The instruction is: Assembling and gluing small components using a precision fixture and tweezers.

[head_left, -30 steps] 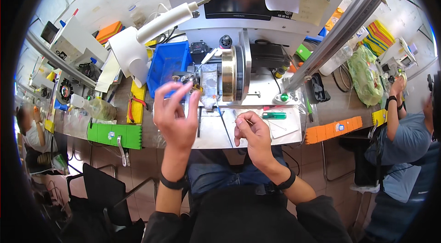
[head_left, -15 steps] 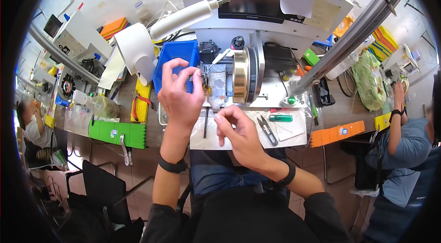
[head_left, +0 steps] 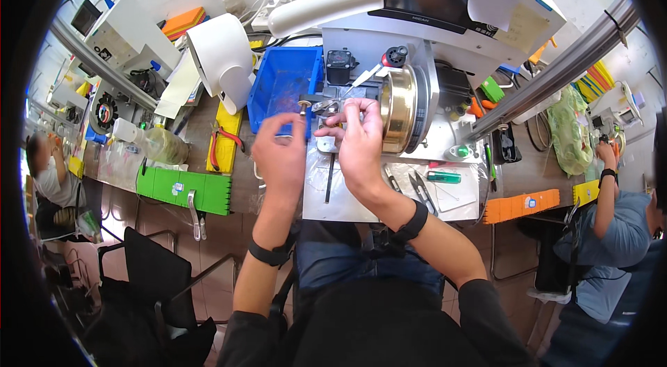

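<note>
A machine with a wide brass-coloured drum point(head_left: 397, 109) stands before me, a small metal fixture point(head_left: 326, 107) on its left side. My right hand point(head_left: 363, 141) is at this fixture, its fingers curled in. Whatever those fingers hold, if anything, is too small or hidden to make out. Just below a small brass knob point(head_left: 303, 106) at the fixture's left end is my left hand point(head_left: 280, 155). Motion smears its fingers, so their grip is unclear. A blue bin point(head_left: 278, 79) sits behind my left hand.
On the white work sheet point(head_left: 326, 213) lie thread snips point(head_left: 422, 192) and a green-handled cutter point(head_left: 444, 177). Red-handled pliers point(head_left: 224, 145) rest on a yellow strip at left. A white lamp point(head_left: 326, 9) hangs overhead; a metal post point(head_left: 542, 82) slants at right. Co-workers sit at both sides.
My right hand has moved away from me, up to the fixture. My left hand has come down and nearer to me. The whole view has shifted, so the bench appears farther right.
</note>
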`<state>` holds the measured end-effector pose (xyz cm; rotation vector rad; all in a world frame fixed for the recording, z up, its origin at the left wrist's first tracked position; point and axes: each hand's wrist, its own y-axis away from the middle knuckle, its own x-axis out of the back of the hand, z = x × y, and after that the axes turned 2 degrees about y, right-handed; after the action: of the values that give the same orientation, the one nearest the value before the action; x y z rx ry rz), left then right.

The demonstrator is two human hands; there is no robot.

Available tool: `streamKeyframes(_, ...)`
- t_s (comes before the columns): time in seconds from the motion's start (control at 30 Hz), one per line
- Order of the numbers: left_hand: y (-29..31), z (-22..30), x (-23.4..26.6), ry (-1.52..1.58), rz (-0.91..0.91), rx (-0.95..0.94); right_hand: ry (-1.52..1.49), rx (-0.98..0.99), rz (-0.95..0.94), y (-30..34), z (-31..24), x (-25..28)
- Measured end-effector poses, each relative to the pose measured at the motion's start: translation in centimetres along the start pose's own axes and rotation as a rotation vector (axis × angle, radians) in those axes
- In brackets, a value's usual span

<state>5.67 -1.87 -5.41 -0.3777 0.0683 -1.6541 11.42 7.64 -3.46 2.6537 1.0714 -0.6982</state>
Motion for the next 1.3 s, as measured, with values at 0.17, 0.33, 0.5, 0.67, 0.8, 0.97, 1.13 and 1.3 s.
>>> streamKeyframes(0.17, 1.8, 0.7, -1.2, -0.340, -0.129, -0.201, 0.006, -0.039, -0.017, -0.2, 0.0, 0.2)
streamKeyframes(0.33, 1.3, 1.2, -2.3, -0.519, -0.080, -0.278, -0.004, -0.020, -0.007, -0.5, 0.1, 0.0)
streamKeyframes(0.5, 0.6, 0.7, -2.3, -0.555, -0.118, -0.326, 0.005, -0.052, -0.051, -0.5, -0.2, 0.3)
streamKeyframes(0.67, 0.5, 0.4, -2.1, -0.564, -0.123, -0.386, -0.056, -0.036, -0.032, -0.3, -0.3, 0.3)
streamKeyframes(0.8, 0.6, 0.5, -1.9, -0.439, -0.094, -0.371, -0.191, -0.063, -0.030, 0.0, -0.2, 0.3)
streamKeyframes(0.97, 0.5, 0.5, -2.0, -0.427, -0.070, -0.437, -0.141, -0.041, -0.024, -0.2, 0.2, 0.4)
streamKeyframes(1.13, 0.1, 0.5, -2.1, -0.438, -0.122, -0.448, -0.050, 0.020, -0.043, -0.4, 0.3, 0.4)
streamKeyframes(1.3, 0.1, 0.4, -2.1, -0.290, -0.181, -0.303, -0.028, -0.017, -0.047, -0.6, 0.1, 0.5)
